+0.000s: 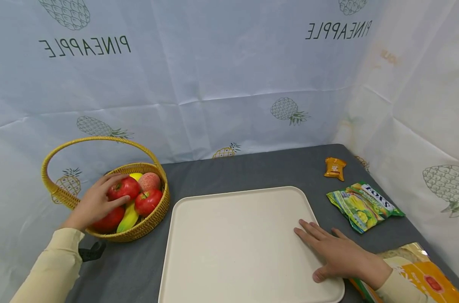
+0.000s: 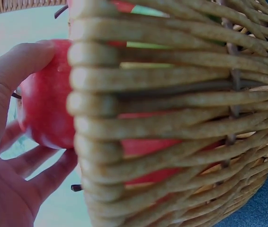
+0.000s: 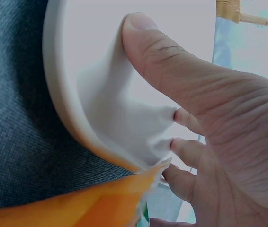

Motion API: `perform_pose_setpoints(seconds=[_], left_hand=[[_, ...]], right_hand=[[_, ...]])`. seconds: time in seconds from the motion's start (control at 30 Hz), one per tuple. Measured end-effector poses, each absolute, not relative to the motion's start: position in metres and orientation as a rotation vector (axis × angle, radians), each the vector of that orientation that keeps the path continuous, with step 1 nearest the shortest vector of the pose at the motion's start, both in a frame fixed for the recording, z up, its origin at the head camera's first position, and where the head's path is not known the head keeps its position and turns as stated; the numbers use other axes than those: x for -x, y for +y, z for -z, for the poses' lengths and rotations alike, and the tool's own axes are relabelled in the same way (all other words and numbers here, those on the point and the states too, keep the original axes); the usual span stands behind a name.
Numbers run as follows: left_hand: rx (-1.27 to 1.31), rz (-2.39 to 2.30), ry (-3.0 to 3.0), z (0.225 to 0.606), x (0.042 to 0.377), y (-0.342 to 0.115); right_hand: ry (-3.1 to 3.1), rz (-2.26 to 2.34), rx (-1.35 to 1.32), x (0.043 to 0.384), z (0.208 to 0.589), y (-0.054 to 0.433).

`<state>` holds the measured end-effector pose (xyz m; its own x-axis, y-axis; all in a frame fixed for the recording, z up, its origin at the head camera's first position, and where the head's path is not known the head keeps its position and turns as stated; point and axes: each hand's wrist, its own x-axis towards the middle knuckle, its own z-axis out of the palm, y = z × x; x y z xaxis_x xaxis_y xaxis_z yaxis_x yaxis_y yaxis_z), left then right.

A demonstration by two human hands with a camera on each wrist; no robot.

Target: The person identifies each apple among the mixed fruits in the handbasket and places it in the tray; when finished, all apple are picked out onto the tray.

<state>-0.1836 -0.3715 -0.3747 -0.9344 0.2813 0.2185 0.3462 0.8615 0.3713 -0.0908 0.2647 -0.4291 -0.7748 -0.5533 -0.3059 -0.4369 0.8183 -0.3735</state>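
At the left, a wicker basket (image 1: 159, 216) with a tall arched handle holds red apples, a yellow banana (image 1: 129, 219) and a pinkish-red peach (image 1: 150, 181). My left hand (image 1: 90, 205) reaches over its near-left rim and grips a red apple (image 1: 124, 187). In the left wrist view, thumb and fingers curl round this apple (image 2: 46, 101); the basket's woven side hides part of it. A bare cream tray (image 1: 229, 244) lies in the middle. On its right edge rests my right hand (image 1: 335, 254), fingers spread and holding nothing.
To the tray's right lie a small orange packet (image 1: 334, 168), a green and yellow Fox's sweets bag (image 1: 365, 206) and a larger orange bag (image 1: 422, 273), partly under the right forearm. A pineapple-print curtain (image 1: 229, 63) hangs behind the dark grey table (image 1: 214, 174).
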Motion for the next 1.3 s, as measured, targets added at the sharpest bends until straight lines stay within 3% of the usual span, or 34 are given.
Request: perform_pose_setpoints(seconds=[0.43, 0.9, 1.3], left_hand=[[0.476, 0.640, -2.807, 0.363, 0.171, -0.362], [0.796, 0.488, -2.498, 0.337, 0.136, -0.311], [0.923, 0.682, -2.537, 0.363, 0.103, -0.268]], right_hand=[[2.587, 0.388, 0.704, 0.093, 0.429, 0.264], [2.586, 0.394, 0.708, 0.093, 0.428, 0.265], [2.590, 0.391, 0.745, 0.092, 0.430, 0.266]])
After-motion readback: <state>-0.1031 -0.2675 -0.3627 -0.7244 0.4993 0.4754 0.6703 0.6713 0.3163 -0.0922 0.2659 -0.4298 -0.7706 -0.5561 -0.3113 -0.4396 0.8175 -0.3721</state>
